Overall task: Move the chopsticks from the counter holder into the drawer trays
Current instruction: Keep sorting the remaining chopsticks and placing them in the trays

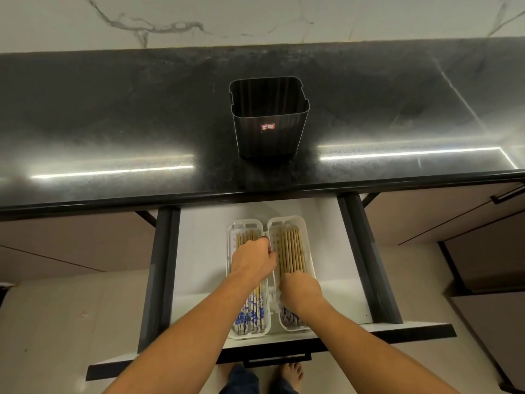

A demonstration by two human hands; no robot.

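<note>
The black counter holder (270, 123) stands upright on the dark counter, and its visible inside looks empty. Below it the drawer (199, 251) is pulled out with two white trays side by side. In the left tray (245, 221) lie chopsticks (251, 311) with blue-patterned near ends. My left hand (252, 260) sits over their middle, fingers curled down around them at the tray's inner edge. The right tray (287, 218) holds a flat row of wooden chopsticks (292, 251). My right hand (301, 291) covers their near half, fingers curled onto them.
The black stone counter (113, 109) spans the view, backed by a marble wall. The drawer has dark side rails and a black front handle (278, 359). White drawer floor shows on both sides of the trays. Closed cabinet fronts flank the drawer. My bare foot (287, 376) stands below.
</note>
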